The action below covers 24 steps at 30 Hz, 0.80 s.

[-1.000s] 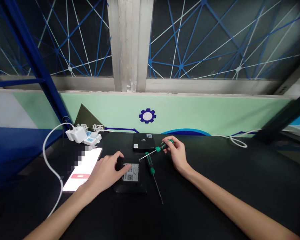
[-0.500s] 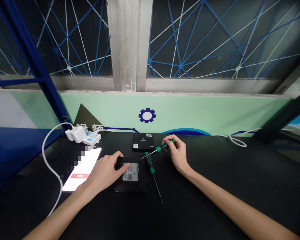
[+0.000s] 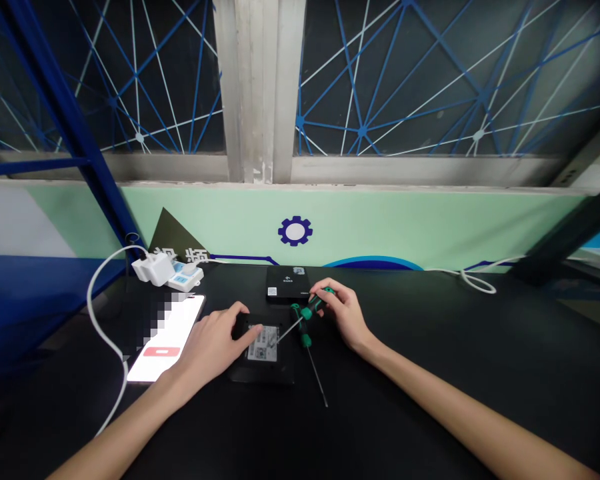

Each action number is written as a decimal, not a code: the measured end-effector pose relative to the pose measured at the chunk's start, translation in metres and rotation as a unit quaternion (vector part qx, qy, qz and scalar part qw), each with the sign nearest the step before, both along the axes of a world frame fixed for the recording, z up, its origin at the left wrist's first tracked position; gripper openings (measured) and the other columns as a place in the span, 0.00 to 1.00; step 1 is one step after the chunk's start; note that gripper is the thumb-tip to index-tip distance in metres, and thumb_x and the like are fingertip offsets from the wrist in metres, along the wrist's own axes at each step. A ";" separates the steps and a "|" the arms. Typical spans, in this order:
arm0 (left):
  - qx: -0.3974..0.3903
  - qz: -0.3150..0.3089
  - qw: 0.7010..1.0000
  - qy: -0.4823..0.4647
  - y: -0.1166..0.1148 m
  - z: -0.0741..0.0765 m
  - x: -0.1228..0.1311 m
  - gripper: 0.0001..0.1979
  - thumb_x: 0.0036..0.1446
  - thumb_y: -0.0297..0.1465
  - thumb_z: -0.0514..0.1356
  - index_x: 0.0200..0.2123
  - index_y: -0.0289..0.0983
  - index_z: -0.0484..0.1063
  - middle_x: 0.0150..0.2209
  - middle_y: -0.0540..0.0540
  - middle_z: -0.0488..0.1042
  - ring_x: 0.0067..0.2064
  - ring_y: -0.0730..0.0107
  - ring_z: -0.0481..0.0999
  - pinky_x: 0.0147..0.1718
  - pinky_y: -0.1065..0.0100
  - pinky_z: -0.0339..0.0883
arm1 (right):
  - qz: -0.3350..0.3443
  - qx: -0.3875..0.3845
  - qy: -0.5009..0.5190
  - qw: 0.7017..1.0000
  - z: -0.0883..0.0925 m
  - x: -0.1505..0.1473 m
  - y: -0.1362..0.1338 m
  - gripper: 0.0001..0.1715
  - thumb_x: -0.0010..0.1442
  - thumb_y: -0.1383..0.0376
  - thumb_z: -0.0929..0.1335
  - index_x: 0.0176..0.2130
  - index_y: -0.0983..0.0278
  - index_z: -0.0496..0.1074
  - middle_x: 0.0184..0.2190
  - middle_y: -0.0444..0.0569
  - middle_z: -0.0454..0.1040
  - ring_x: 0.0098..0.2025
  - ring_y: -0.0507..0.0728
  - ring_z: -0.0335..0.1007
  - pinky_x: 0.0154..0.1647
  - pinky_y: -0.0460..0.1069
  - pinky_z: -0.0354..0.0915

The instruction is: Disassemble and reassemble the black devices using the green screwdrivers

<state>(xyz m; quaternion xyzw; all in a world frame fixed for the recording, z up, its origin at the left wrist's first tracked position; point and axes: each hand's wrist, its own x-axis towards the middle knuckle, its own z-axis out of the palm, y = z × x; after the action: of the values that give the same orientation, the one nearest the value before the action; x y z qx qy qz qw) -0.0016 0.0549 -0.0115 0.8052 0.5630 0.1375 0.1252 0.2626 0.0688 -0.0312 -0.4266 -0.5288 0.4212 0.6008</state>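
My left hand (image 3: 213, 348) rests with its fingers on a flat black device (image 3: 263, 373), close to the white label (image 3: 262, 343) on its top. My right hand (image 3: 343, 315) pinches a green-and-black screwdriver (image 3: 311, 309) by the handle. The thin shaft slants down to the left, and its tip sits at the label's right edge. A second green-handled screwdriver (image 3: 306, 341) lies on the table beside the device, partly beneath the held tool. Behind them stands another black box (image 3: 287, 285).
A lit phone (image 3: 163, 343), partly pixelated, lies left of the device on the black table (image 3: 405, 347). A white charger (image 3: 153, 269) sits in a power strip (image 3: 186, 276) at the back left. White cables run along both sides. A green wall and window stand behind.
My right hand has moved left and nearer the device. The held screwdriver's tip has moved down and left to the label's edge. My left hand has barely moved.
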 end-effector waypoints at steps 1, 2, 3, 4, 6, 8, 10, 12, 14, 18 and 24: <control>0.001 0.002 1.000 -0.001 0.000 -0.001 0.000 0.27 0.64 0.55 0.48 0.48 0.41 0.70 0.27 0.49 0.71 0.31 0.58 0.75 0.26 0.67 0.56 | 0.001 -0.006 0.005 1.000 -0.001 0.000 0.001 0.14 0.54 0.55 0.73 0.30 0.63 0.75 0.25 0.44 0.72 0.23 0.51 0.64 0.23 0.46 0.62; 0.003 0.004 1.000 -0.003 0.000 -0.002 0.000 0.27 0.64 0.55 0.48 0.48 0.41 0.70 0.27 0.49 0.71 0.32 0.58 0.75 0.26 0.67 0.56 | 0.001 -0.012 0.009 1.000 -0.001 0.001 0.002 0.14 0.54 0.54 0.73 0.30 0.63 0.75 0.25 0.44 0.72 0.23 0.51 0.64 0.23 0.46 0.62; 0.004 0.006 1.000 -0.006 0.001 -0.003 0.000 0.27 0.64 0.55 0.48 0.48 0.41 0.70 0.28 0.49 0.71 0.32 0.58 0.76 0.26 0.67 0.56 | 0.000 -0.018 0.011 1.000 -0.001 0.001 0.002 0.15 0.53 0.53 0.73 0.30 0.63 0.75 0.25 0.44 0.72 0.24 0.52 0.65 0.22 0.46 0.62; 0.006 0.009 1.000 -0.008 0.001 -0.003 0.001 0.27 0.64 0.55 0.48 0.48 0.41 0.70 0.28 0.49 0.71 0.32 0.59 0.76 0.26 0.67 0.56 | -0.002 -0.022 0.010 1.000 -0.002 0.001 0.002 0.16 0.53 0.53 0.74 0.30 0.63 0.75 0.25 0.44 0.72 0.24 0.52 0.65 0.22 0.46 0.63; 0.009 0.013 1.000 -0.012 0.001 -0.003 0.002 0.26 0.64 0.54 0.48 0.48 0.41 0.70 0.28 0.50 0.71 0.31 0.59 0.75 0.26 0.67 0.56 | -0.005 -0.024 0.004 1.000 -0.001 0.000 0.002 0.17 0.52 0.52 0.74 0.30 0.63 0.75 0.26 0.44 0.72 0.24 0.51 0.64 0.22 0.46 0.63; 0.008 0.016 1.000 -0.015 0.001 -0.003 0.003 0.26 0.65 0.54 0.48 0.48 0.40 0.70 0.27 0.50 0.71 0.30 0.59 0.75 0.26 0.67 0.56 | -0.005 -0.023 0.000 1.000 0.000 0.000 0.002 0.18 0.52 0.51 0.75 0.30 0.64 0.75 0.26 0.45 0.72 0.23 0.50 0.63 0.22 0.45 0.62; 0.010 0.016 1.000 -0.016 0.001 -0.004 0.004 0.26 0.65 0.54 0.47 0.48 0.39 0.70 0.26 0.50 0.71 0.29 0.59 0.75 0.25 0.67 0.56 | 0.000 -0.022 0.000 1.000 0.000 -0.001 0.001 0.18 0.52 0.51 0.75 0.30 0.64 0.75 0.26 0.45 0.72 0.23 0.50 0.63 0.22 0.45 0.62; 0.013 0.018 1.000 -0.014 0.001 -0.004 0.004 0.26 0.65 0.53 0.47 0.48 0.39 0.70 0.26 0.50 0.71 0.29 0.59 0.75 0.25 0.67 0.56 | 0.008 -0.021 0.000 1.000 0.001 -0.001 0.000 0.19 0.53 0.51 0.75 0.29 0.64 0.75 0.25 0.45 0.72 0.24 0.51 0.64 0.22 0.45 0.63; 0.017 0.021 1.000 -0.012 0.002 -0.004 0.004 0.26 0.65 0.53 0.47 0.48 0.39 0.70 0.26 0.50 0.71 0.28 0.60 0.75 0.24 0.67 0.55 | 0.015 -0.021 -0.003 1.000 0.002 -0.002 0.000 0.19 0.53 0.50 0.74 0.29 0.64 0.74 0.24 0.45 0.71 0.23 0.51 0.64 0.21 0.45 0.63; 0.020 0.021 1.000 -0.012 0.002 -0.005 0.004 0.26 0.65 0.53 0.47 0.47 0.39 0.70 0.25 0.50 0.70 0.28 0.61 0.74 0.24 0.67 0.55 | 0.029 -0.020 -0.021 0.999 0.002 -0.003 -0.001 0.19 0.54 0.50 0.74 0.29 0.64 0.74 0.23 0.44 0.71 0.21 0.50 0.62 0.21 0.46 0.62; 0.023 0.017 1.000 -0.008 0.001 -0.004 0.003 0.24 0.66 0.51 0.47 0.47 0.40 0.69 0.25 0.51 0.70 0.28 0.61 0.74 0.24 0.67 0.55 | 0.015 -0.007 -0.062 0.998 0.001 -0.003 -0.002 0.19 0.55 0.50 0.73 0.28 0.63 0.74 0.24 0.44 0.72 0.21 0.50 0.62 0.22 0.46 0.63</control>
<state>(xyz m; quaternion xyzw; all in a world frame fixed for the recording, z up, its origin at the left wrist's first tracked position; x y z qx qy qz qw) 0.0011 0.0560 -0.0159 0.7969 0.5726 0.1587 0.1090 0.2596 0.0667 -0.0307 -0.4479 -0.5682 0.4068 0.5577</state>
